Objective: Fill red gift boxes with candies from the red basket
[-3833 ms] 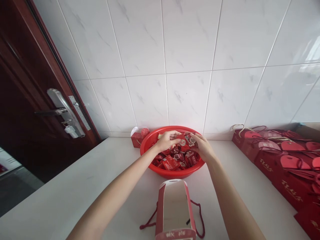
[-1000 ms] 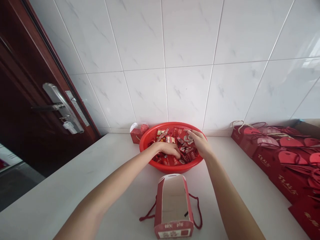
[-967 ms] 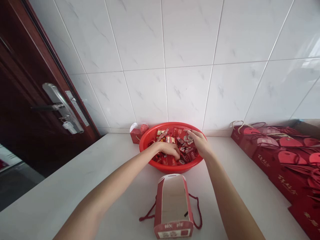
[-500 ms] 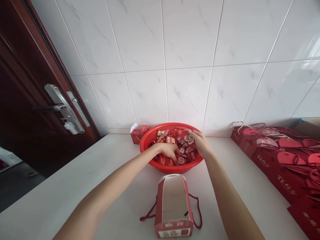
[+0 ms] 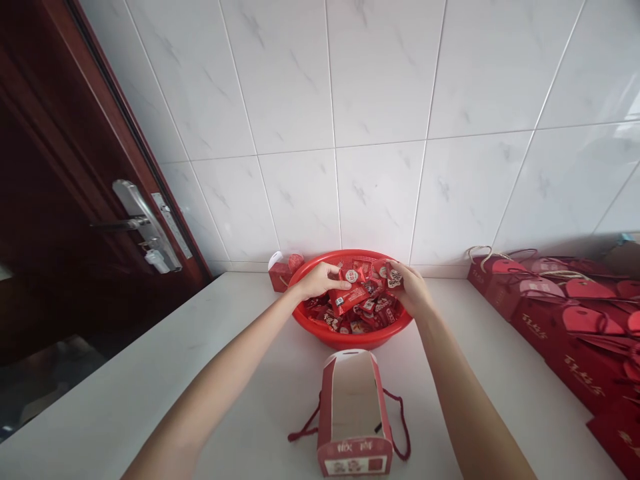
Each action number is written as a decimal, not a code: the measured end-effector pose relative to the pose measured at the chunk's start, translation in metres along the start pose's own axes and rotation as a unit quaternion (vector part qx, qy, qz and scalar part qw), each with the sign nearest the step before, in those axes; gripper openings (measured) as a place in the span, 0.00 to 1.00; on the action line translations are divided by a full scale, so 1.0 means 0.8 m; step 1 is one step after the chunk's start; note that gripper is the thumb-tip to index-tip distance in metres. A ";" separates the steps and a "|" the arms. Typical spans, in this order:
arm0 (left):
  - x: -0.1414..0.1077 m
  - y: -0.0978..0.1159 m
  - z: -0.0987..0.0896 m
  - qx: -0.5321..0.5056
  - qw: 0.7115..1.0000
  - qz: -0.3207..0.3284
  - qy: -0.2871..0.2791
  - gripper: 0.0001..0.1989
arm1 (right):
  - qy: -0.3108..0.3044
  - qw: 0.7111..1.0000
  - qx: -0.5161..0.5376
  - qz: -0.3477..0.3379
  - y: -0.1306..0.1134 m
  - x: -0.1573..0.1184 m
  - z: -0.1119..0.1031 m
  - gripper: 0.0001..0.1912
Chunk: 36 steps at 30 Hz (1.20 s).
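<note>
A red plastic basket (image 5: 353,340) full of small wrapped sweets stands against the wall. My left hand (image 5: 321,279) is closed, pinching a shiny red candy packet (image 5: 349,298) over the left half of the basket. At the basket's right rim, my right hand (image 5: 412,288) is closed on a candy packet (image 5: 394,277) with a pale printed label; other red wrappers beside it make it hard to tell how many it holds. Between my forearms lies an open red and white gift box (image 5: 354,400), its long opening facing up and a dark red cord on either side.
Along the right side, several red gift boxes (image 5: 540,330) with cord handles and gold lettering stand in a group. A small red box (image 5: 280,272) sits behind the basket's left edge. To the left is a dark wooden door (image 5: 90,133) with a metal handle and keys.
My left hand has come up out of the sweets and back, now with a red candy packet in its fingers. My right hand stays near the right rim. The view has shifted slightly.
</note>
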<state>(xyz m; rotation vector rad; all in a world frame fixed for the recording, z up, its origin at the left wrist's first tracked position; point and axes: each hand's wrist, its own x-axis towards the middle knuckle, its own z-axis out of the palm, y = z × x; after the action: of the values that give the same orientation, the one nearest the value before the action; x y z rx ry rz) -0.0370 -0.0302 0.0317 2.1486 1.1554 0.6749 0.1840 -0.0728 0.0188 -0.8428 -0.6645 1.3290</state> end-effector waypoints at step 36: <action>-0.020 0.004 -0.010 0.195 0.964 -0.082 -0.161 0.07 | -0.040 0.999 -0.020 -0.001 0.000 -0.003 -0.002 0.02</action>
<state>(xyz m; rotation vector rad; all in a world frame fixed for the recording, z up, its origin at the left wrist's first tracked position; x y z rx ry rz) -0.0485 -0.0436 0.0369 2.3316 1.3442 0.0144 0.1851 -0.0751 0.0183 -0.8248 -0.7564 1.3578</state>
